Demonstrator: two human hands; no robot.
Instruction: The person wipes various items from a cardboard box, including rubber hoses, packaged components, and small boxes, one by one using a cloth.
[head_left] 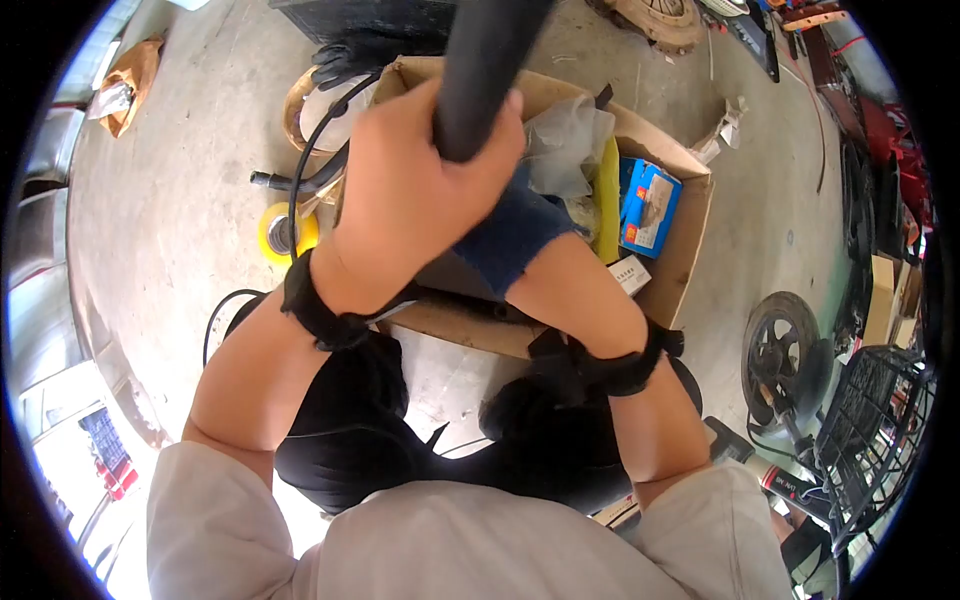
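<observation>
The left hand [415,195] is wrapped around a black tube [490,80], which extends toward the far side above an open cardboard box [690,255] on the floor [180,200]. Dark blue cloth [515,240] hides the right hand, so I cannot tell its grip. A blue carton [648,208] sits in the box's right part; a yellow roll [269,238] lies left.

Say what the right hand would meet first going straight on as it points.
Beyond the dark blue cloth covering its front, the right hand would probably meet the left hand first, though depth is unclear.
</observation>
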